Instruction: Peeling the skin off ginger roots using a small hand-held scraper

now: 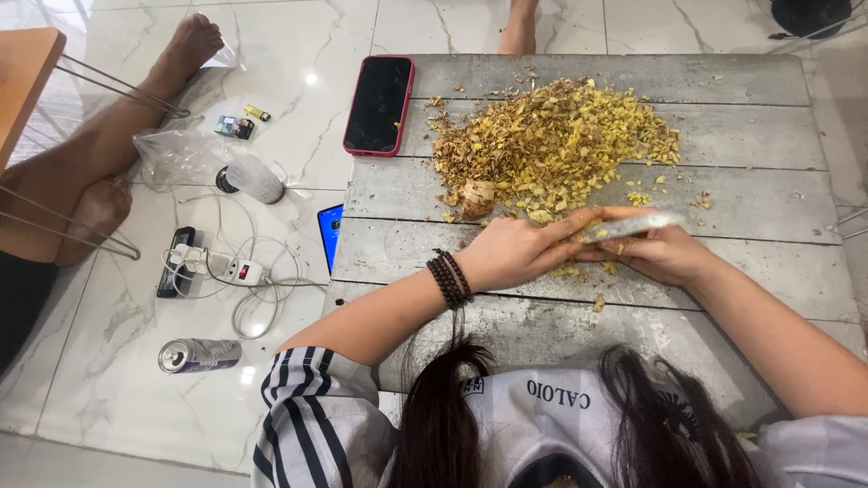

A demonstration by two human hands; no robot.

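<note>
My left hand (517, 248), with dark bead bracelets on the wrist, closes over a small yellowish piece just in front of a heap of yellow peelings and chips (551, 145). My right hand (665, 253) grips a knife (633, 226), its pale blade pointing left toward the left fingers. Both hands meet above the grey plank table (723, 172). A larger unpeeled root chunk (476, 197) lies at the heap's near left edge. What sits between the fingers is mostly hidden.
A red-cased phone (379, 104) lies on the table's far left corner. On the marble floor to the left are a power strip with cables (237, 271), a can (199, 354), a plastic bag (181, 154), a tumbled cup (251, 178) and another person's bare legs (99, 154).
</note>
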